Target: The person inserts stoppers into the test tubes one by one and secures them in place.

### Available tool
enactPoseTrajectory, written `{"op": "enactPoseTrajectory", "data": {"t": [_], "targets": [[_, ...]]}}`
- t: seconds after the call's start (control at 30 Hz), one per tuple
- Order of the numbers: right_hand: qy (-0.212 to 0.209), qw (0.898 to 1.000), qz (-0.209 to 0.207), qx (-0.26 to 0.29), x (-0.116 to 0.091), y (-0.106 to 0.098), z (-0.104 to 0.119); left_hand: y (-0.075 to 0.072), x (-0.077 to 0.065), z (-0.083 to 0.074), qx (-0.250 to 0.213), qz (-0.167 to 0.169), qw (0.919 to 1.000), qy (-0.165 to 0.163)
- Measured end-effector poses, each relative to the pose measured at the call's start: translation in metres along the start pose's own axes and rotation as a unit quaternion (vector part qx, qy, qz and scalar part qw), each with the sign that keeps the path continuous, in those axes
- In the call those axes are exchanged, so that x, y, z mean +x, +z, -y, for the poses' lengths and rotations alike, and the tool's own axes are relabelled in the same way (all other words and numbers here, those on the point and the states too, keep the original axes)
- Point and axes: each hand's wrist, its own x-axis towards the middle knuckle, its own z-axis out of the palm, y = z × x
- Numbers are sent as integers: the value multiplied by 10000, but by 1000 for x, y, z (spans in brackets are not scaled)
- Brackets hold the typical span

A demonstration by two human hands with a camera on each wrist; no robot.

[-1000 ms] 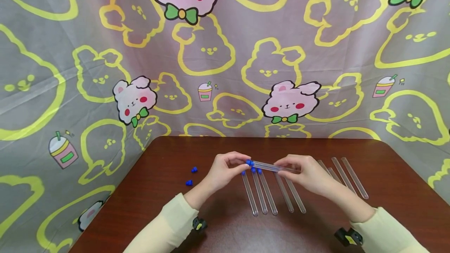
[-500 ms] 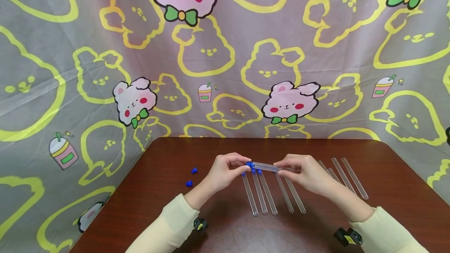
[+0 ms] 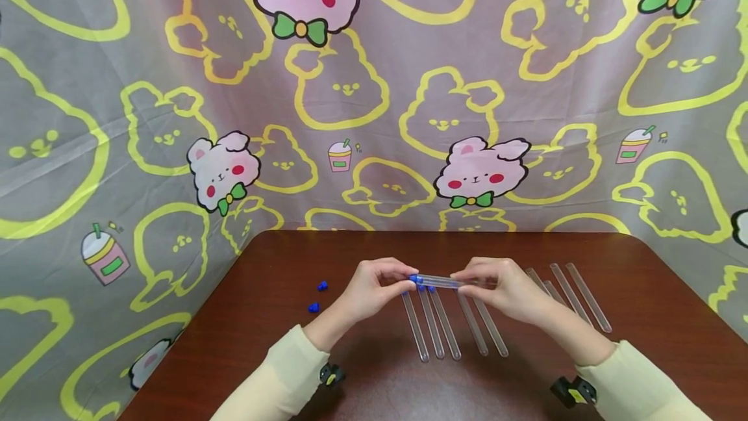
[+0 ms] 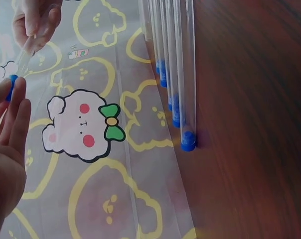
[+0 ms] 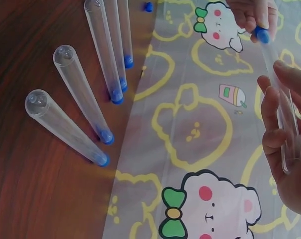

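Pinching a blue cap (image 3: 416,279), the left hand (image 3: 376,287) faces the right hand (image 3: 501,286), whose fingers grip the test tube (image 3: 437,281); the table's far edge (image 3: 444,236) lies beyond.

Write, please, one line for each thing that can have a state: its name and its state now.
Slim clear round-bottomed tube: held up off the brown table
Blue round cap at its end: pinched; full seating unclear
Left hand: pinching this cap
Right hand: gripping this tube
Five clear tubes mid-table: lying, blue-capped
Clear tubes at right: lying, no caps visible
Two blue caps at left: loose on the table
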Motion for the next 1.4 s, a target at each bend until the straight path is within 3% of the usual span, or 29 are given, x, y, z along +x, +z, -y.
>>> {"op": "enactPoseTrajectory", "data": {"t": [0.23,0.37,0.6,0.83,1.1,1.4], "targets": [[104,9998,60,-132,-2,-1,0,-8,-1,0,-837,628,9944,-137],[154,9997,133,-161,-5,0,-1,-9,0,3,-987,828,9913,-251],[2,9999,71,-155,-7,2,-2,-4,1,27,-1107,780,9894,-514],[6,10000,72,-24,-8,2,-1,-3,0,36,-1617,805,9827,-398],[-149,9998,143,83,-8,4,1,-4,-2,38,-1801,898,9781,-523],[-208,9997,117,84,-5,5,0,0,-2,35,-1769,586,9802,-674]]}}
